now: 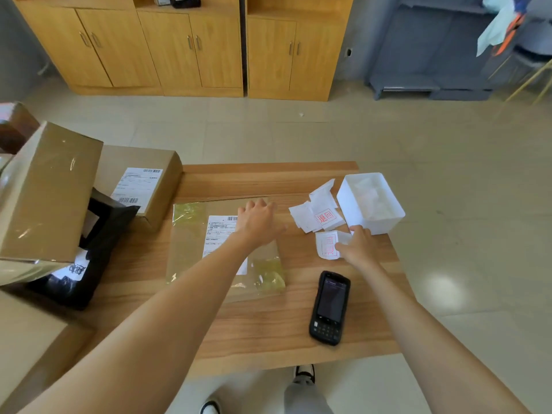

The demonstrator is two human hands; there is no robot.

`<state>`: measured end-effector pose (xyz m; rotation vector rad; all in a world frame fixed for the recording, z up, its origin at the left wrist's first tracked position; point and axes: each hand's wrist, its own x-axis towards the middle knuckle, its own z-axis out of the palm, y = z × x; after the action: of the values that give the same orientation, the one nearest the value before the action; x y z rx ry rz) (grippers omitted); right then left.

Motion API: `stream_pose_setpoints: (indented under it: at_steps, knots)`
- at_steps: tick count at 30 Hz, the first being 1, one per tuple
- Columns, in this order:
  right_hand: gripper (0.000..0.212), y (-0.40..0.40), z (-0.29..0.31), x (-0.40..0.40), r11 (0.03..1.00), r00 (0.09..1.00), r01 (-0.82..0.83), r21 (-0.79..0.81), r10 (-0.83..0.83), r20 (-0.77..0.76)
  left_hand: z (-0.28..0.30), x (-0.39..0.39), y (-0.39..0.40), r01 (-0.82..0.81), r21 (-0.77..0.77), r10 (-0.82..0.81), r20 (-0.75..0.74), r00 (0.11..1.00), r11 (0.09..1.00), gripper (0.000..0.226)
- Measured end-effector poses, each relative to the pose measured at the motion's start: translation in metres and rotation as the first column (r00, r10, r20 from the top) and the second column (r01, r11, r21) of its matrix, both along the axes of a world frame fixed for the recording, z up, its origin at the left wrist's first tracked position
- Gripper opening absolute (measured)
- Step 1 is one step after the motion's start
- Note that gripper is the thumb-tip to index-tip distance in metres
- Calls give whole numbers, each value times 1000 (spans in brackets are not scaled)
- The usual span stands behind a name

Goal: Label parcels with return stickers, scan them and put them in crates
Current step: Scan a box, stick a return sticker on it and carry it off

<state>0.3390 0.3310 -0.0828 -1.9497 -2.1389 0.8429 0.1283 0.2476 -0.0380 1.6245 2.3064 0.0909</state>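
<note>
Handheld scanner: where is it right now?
Head view: the handheld scanner lies untouched on the table, near its front edge, right of the flat parcel.

Wood-grain bench (268,333): brown parcel (191,243) with yellowish tape, white red-printed stickers (324,218), white bin (385,218), black scanner (330,307).

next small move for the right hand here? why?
Probably lift the return sticker and carry it left to the flat parcel. The right hand already has its fingers on that sticker by the white bin, though a firm pinch can't be confirmed. The left hand rests flat on the parcel, steadying it, and no red sticker shows on it. The scanner lies untouched.
</note>
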Motion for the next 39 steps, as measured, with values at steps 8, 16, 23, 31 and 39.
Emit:
stream_pose_setpoints:
  at_steps: [8, 16, 23, 31, 39]
  knots:
    - [54, 58, -42, 8, 980, 987, -156, -125, 150, -57, -28, 56, 56, -90, -55, 94, 85, 992, 994, 58]
    - [48, 63, -85, 7, 967, 973, -231, -105, 229, -27, -53, 76, 73, -125, -187, 156, 161, 975, 974, 50]
    - [35, 62, -98, 6, 982, 986, -153, -110, 145, -81, -65, 70, 83, -119, -226, 168, 211, 963, 967, 52]
    - [87, 40, -95, -2, 964, 954, -241, -107, 256, 155, -57, 64, 78, -73, -220, 123, 223, 967, 973, 51]
    - [80, 37, -93, -15, 977, 971, -151, -147, 119, -208, -53, 54, 62, -53, -201, 100, 231, 968, 978, 50]
